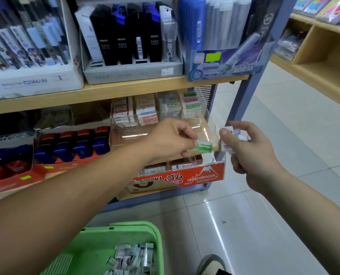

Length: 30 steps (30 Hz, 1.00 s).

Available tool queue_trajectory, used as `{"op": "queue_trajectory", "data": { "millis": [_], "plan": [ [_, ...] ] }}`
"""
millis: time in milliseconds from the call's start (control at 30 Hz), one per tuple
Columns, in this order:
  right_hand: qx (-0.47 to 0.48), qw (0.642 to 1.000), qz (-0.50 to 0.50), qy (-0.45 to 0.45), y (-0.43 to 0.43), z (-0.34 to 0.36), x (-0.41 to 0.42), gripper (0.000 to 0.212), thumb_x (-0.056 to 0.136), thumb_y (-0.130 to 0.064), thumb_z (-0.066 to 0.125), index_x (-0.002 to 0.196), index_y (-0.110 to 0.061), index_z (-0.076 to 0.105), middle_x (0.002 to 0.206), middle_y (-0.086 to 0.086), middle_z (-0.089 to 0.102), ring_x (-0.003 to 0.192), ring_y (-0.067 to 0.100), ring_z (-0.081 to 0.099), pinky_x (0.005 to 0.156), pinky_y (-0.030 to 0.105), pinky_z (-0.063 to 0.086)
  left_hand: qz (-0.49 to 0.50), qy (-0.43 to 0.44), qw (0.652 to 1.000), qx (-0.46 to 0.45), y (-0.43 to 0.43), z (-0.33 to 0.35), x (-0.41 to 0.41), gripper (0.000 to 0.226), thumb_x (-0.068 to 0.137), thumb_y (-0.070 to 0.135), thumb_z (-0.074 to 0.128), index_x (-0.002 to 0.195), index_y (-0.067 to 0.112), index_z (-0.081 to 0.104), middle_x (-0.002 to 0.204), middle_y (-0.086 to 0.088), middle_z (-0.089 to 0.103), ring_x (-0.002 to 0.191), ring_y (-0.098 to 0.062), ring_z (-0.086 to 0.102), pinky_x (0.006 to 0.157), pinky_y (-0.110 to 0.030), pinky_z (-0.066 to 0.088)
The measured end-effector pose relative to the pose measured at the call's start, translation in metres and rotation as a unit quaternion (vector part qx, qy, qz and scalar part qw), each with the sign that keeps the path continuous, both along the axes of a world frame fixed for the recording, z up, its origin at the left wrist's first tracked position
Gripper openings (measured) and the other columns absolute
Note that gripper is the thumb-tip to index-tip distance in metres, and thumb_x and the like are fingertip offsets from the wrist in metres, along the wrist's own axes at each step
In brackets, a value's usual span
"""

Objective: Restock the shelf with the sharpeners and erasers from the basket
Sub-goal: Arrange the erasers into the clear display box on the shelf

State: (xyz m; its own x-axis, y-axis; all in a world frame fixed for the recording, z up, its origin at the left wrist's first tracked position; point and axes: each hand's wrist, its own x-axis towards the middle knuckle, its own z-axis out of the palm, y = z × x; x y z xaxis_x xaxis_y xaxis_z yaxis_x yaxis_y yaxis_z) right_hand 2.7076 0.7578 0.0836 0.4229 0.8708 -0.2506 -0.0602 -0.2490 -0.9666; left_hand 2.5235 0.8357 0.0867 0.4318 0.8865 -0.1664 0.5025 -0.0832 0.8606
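My left hand point(171, 138) pinches a green-and-white eraser point(203, 146) just above the middle tier of a clear acrylic eraser display point(208, 171) on the lower shelf. To its right, beside the display's corner, my right hand point(246, 149) grips a few small white erasers point(231, 139). Stacks of erasers point(145, 112) fill the display's back tier. A green basket point(125, 231) on the floor below holds a heap of loose wrapped erasers point(131, 259).
Red and blue boxed items point(70, 147) sit left of the display. The upper shelf board point(105, 92) carries pen boxes point(129, 36). A blue-grey upright post point(254, 80) marks the shelf's right end. Beyond it lie white floor tiles point(264, 215) and a wooden shelf unit point(324, 52). A shoe point(210, 262) stands by the basket.
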Motion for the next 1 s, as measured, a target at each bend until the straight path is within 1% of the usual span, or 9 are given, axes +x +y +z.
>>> {"op": "queue_trajectory", "data": {
  "millis": [67, 167, 400, 500, 600, 667, 733, 900, 1000],
  "plan": [
    [-0.007, 1.0, 0.009, 0.021, -0.004, -0.003, 0.009, 0.019, 0.102, -0.034, 0.067, 0.118, -0.025, 0.066, 0.084, 0.007, 0.068, 0.036, 0.006, 0.049, 0.037, 0.021, 0.033, -0.006, 0.02, 1.0, 0.02, 0.002, -0.01, 0.022, 0.008, 0.085, 0.005, 0.081, 0.089, 0.01, 0.077, 0.081, 0.002, 0.074, 0.059, -0.004, 0.067, 0.059, -0.022, 0.056],
    [-0.031, 0.995, 0.045, 0.086, -0.008, -0.008, 0.019, 0.013, 0.107, -0.03, 0.06, 0.116, -0.024, 0.066, 0.07, 0.004, 0.067, 0.042, 0.014, 0.044, 0.04, 0.022, 0.029, -0.037, 0.101, 0.992, 0.072, 0.004, -0.027, 0.041, 0.008, 0.081, 0.014, 0.085, 0.079, 0.02, 0.08, 0.078, 0.009, 0.075, 0.073, -0.004, 0.07, 0.073, -0.031, 0.061],
    [-0.052, 0.984, 0.091, 0.146, -0.012, -0.006, 0.026, 0.041, 0.093, -0.002, 0.044, 0.122, -0.022, 0.065, 0.083, 0.017, 0.069, 0.05, 0.023, 0.053, 0.042, 0.022, 0.033, -0.118, 0.268, 0.949, 0.119, -0.001, -0.026, 0.046, 0.016, 0.097, 0.029, 0.064, 0.094, 0.026, 0.079, 0.09, 0.008, 0.073, 0.084, -0.012, 0.066, 0.067, -0.026, 0.052],
    [-0.05, 0.986, 0.101, 0.123, -0.012, -0.006, 0.022, 0.04, 0.097, 0.001, 0.048, 0.119, -0.026, 0.067, 0.096, 0.022, 0.075, 0.05, 0.021, 0.056, 0.043, 0.023, 0.033, -0.036, 0.116, 0.986, 0.118, -0.007, -0.015, 0.045, 0.019, 0.102, 0.022, 0.059, 0.107, 0.023, 0.078, 0.097, 0.006, 0.073, 0.085, -0.009, 0.066, 0.073, -0.029, 0.055],
    [-0.025, 0.987, 0.117, 0.106, -0.011, -0.004, 0.014, 0.039, 0.097, 0.003, 0.057, 0.118, -0.027, 0.068, 0.099, 0.02, 0.076, 0.051, 0.017, 0.058, 0.044, 0.023, 0.031, 0.008, -0.084, 0.995, -0.046, -0.016, 0.002, 0.033, 0.019, 0.103, 0.038, 0.061, 0.11, 0.027, 0.074, 0.076, -0.005, 0.073, 0.06, -0.021, 0.057, 0.051, -0.024, 0.047],
    [-0.012, 0.986, 0.137, 0.09, -0.009, -0.003, 0.006, 0.041, 0.095, 0.006, 0.061, 0.119, -0.027, 0.068, 0.095, 0.015, 0.076, 0.056, 0.018, 0.06, 0.045, 0.023, 0.031, -0.01, -0.104, 0.992, -0.066, -0.021, 0.007, 0.022, 0.022, 0.099, 0.039, 0.065, 0.11, 0.023, 0.075, 0.07, -0.011, 0.071, 0.058, -0.025, 0.055, 0.047, -0.024, 0.046],
    [0.001, 0.985, 0.153, 0.079, -0.005, -0.002, -0.006, 0.043, 0.094, 0.006, 0.064, 0.12, -0.028, 0.068, 0.088, 0.014, 0.073, 0.057, 0.021, 0.055, 0.045, 0.024, 0.031, -0.006, -0.118, 0.992, -0.05, -0.022, 0.011, 0.008, 0.015, 0.096, 0.023, 0.072, 0.107, 0.013, 0.075, 0.072, -0.01, 0.071, 0.061, -0.02, 0.064, 0.051, -0.023, 0.052],
    [0.0, 0.985, 0.142, 0.093, 0.009, 0.004, -0.035, 0.036, 0.097, -0.001, 0.063, 0.117, -0.031, 0.067, 0.082, 0.009, 0.071, 0.051, 0.018, 0.052, 0.045, 0.026, 0.033, -0.007, -0.192, 0.971, -0.143, -0.024, 0.026, -0.049, 0.028, 0.088, 0.009, 0.075, 0.113, -0.003, 0.07, 0.108, -0.02, 0.075, 0.1, -0.03, 0.075, 0.09, -0.035, 0.062],
    [-0.017, 0.979, 0.177, 0.103, 0.015, 0.009, -0.059, 0.033, 0.097, -0.006, 0.065, 0.12, -0.03, 0.066, 0.075, 0.008, 0.063, 0.047, 0.016, 0.049, 0.046, 0.026, 0.031, 0.021, -0.136, 0.987, -0.078, -0.038, 0.035, -0.083, 0.024, 0.083, 0.005, 0.081, 0.105, 0.0, 0.073, 0.105, -0.014, 0.076, 0.097, -0.028, 0.075, 0.086, -0.033, 0.061]
  ]
}}
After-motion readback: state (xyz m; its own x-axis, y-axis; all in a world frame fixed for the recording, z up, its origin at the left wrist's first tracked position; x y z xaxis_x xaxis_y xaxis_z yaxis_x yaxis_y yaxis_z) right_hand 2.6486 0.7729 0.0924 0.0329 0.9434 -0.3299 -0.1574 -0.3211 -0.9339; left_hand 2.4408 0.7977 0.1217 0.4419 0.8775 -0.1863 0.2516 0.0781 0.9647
